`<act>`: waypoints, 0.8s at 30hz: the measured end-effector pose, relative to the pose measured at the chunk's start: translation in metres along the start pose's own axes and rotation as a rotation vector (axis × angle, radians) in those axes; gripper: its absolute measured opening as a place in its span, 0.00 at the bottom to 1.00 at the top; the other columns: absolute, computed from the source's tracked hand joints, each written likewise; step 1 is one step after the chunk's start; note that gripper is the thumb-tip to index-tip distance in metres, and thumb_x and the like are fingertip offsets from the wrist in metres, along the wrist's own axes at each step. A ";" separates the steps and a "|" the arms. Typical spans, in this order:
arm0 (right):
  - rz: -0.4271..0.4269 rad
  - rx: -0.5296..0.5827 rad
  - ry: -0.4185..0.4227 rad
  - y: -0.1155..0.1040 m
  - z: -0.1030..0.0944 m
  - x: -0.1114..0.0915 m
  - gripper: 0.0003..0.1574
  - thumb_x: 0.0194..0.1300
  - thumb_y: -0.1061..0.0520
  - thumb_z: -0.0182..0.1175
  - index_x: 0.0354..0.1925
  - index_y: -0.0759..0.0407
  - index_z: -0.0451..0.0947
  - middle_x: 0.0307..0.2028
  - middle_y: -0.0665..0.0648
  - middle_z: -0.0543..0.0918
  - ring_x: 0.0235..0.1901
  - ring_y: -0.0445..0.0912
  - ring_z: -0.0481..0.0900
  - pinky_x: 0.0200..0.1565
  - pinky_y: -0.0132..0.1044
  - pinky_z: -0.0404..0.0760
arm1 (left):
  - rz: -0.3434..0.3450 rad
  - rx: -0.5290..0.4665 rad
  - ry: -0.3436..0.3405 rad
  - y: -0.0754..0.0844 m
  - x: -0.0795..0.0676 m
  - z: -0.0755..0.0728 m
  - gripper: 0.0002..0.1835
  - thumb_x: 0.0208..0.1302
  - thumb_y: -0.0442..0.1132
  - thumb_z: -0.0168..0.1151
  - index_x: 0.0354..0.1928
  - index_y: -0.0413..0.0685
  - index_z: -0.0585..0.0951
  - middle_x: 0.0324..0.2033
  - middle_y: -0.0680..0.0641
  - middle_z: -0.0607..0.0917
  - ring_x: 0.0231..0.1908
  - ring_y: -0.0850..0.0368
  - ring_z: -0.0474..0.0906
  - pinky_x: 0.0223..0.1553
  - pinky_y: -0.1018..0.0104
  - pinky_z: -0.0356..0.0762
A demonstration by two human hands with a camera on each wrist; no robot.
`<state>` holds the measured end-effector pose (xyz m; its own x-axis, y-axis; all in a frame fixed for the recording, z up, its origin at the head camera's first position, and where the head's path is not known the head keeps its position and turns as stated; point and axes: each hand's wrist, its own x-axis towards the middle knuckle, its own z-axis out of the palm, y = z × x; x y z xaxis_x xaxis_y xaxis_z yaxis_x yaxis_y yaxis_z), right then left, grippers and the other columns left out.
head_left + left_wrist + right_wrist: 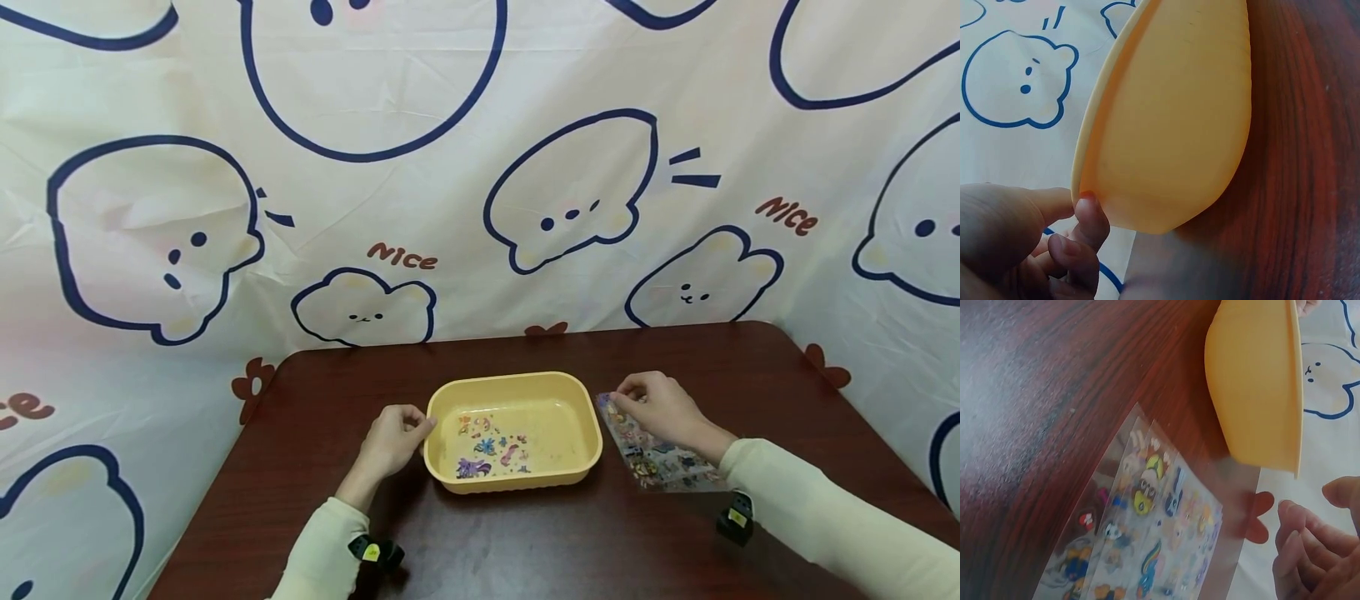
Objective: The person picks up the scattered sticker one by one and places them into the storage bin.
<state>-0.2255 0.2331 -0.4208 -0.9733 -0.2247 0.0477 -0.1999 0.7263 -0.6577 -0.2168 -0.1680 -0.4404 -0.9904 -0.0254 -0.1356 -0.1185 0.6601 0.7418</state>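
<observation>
Your left hand (393,440) is pinching the tray (558,433). Your right hand (666,410), loose-fingered, is hovering over sticker sheets (663,463) right of it.

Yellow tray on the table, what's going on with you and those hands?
A person's left hand pinches the edge of the yellow tray, which sits on the brown table. Small colourful stickers are on the tray's floor, toward the left. The right hand holds nothing and is above some clear sticker sheets beside the tray.
</observation>
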 end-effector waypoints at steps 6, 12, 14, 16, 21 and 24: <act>0.024 -0.005 -0.007 0.003 -0.003 -0.001 0.18 0.74 0.50 0.59 0.46 0.64 0.83 0.37 0.61 0.87 0.23 0.46 0.79 0.23 0.38 0.78 | -0.004 0.000 -0.002 0.000 0.000 0.000 0.12 0.72 0.44 0.61 0.35 0.43 0.82 0.17 0.48 0.80 0.17 0.59 0.69 0.20 0.67 0.65; 0.042 -0.011 -0.013 0.007 -0.005 -0.002 0.18 0.74 0.50 0.58 0.47 0.64 0.83 0.37 0.61 0.87 0.24 0.46 0.79 0.24 0.38 0.78 | 0.002 -0.006 -0.003 0.000 -0.001 0.000 0.11 0.72 0.44 0.61 0.35 0.43 0.82 0.17 0.49 0.80 0.17 0.59 0.70 0.21 0.67 0.65; 0.044 -0.012 -0.011 0.009 -0.005 -0.002 0.18 0.74 0.51 0.58 0.47 0.64 0.83 0.37 0.61 0.87 0.23 0.46 0.79 0.24 0.38 0.77 | 0.005 -0.007 -0.003 0.000 -0.001 0.000 0.11 0.72 0.44 0.61 0.35 0.42 0.82 0.17 0.48 0.81 0.17 0.59 0.70 0.20 0.67 0.66; 0.047 -0.012 -0.011 0.011 -0.005 -0.002 0.18 0.74 0.51 0.58 0.47 0.65 0.83 0.37 0.61 0.87 0.22 0.45 0.78 0.23 0.38 0.77 | 0.007 -0.006 -0.002 0.000 -0.001 0.000 0.12 0.72 0.44 0.61 0.35 0.42 0.82 0.18 0.48 0.81 0.17 0.59 0.70 0.20 0.67 0.66; 0.062 -0.020 -0.014 0.017 -0.007 -0.001 0.17 0.74 0.51 0.59 0.47 0.65 0.83 0.38 0.61 0.86 0.22 0.46 0.78 0.22 0.38 0.76 | 0.002 -0.002 -0.003 0.000 0.000 0.000 0.12 0.72 0.44 0.61 0.36 0.42 0.82 0.18 0.48 0.81 0.18 0.59 0.70 0.21 0.67 0.65; 0.065 -0.026 -0.015 0.019 -0.009 0.000 0.18 0.74 0.51 0.58 0.48 0.65 0.82 0.39 0.62 0.86 0.23 0.45 0.78 0.23 0.38 0.77 | 0.001 -0.001 -0.003 0.000 0.000 0.000 0.12 0.72 0.44 0.61 0.35 0.43 0.82 0.18 0.47 0.81 0.18 0.59 0.70 0.21 0.67 0.65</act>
<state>-0.2299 0.2528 -0.4269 -0.9825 -0.1859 -0.0061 -0.1391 0.7563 -0.6393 -0.2170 -0.1683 -0.4405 -0.9904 -0.0224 -0.1366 -0.1174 0.6596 0.7424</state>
